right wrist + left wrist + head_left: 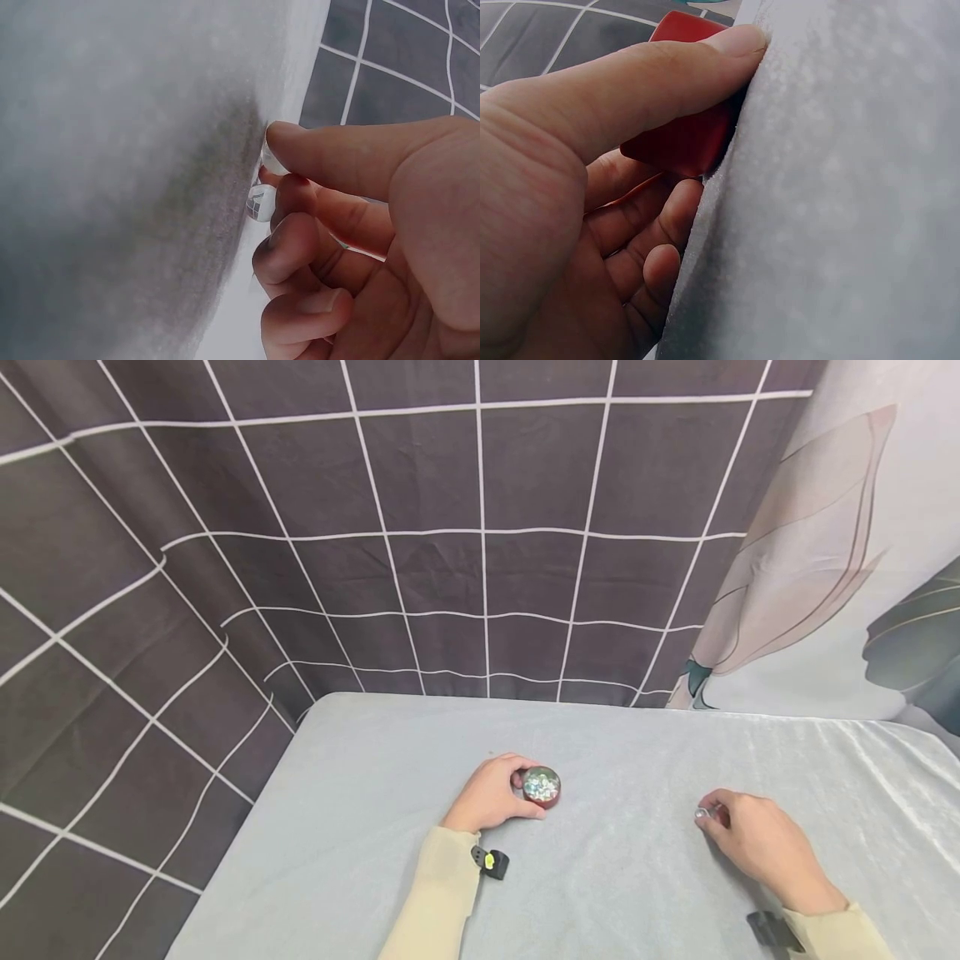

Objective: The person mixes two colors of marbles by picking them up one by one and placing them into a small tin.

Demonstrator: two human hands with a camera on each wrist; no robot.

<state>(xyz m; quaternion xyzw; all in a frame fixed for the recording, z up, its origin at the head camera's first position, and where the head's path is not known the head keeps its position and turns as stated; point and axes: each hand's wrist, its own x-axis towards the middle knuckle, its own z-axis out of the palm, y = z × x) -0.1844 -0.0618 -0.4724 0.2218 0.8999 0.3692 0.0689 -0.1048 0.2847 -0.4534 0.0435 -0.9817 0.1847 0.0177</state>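
Note:
My left hand (491, 795) grips a small round red container (551, 803) on the cloth, thumb on the near side and fingers behind it. Shiny clear glass pieces (542, 786) fill its top. In the left wrist view the thumb presses along the red wall (686, 142), whose base sits at the cloth. Well off to the right, my right hand (761, 843) pinches a small clear glass piece (274, 160) between thumb and fingertips, low over the cloth. Just under it shows a rounded clear glass bead (260, 202), right at the fingertips; the fingers partly hide both.
A pale grey velvety cloth (600, 877) covers the table, its far edge against a dark curtain with white grid lines (540, 577). A pale leaf-patterned curtain (817, 568) hangs at the right. Each wrist wears a black strap (491, 862).

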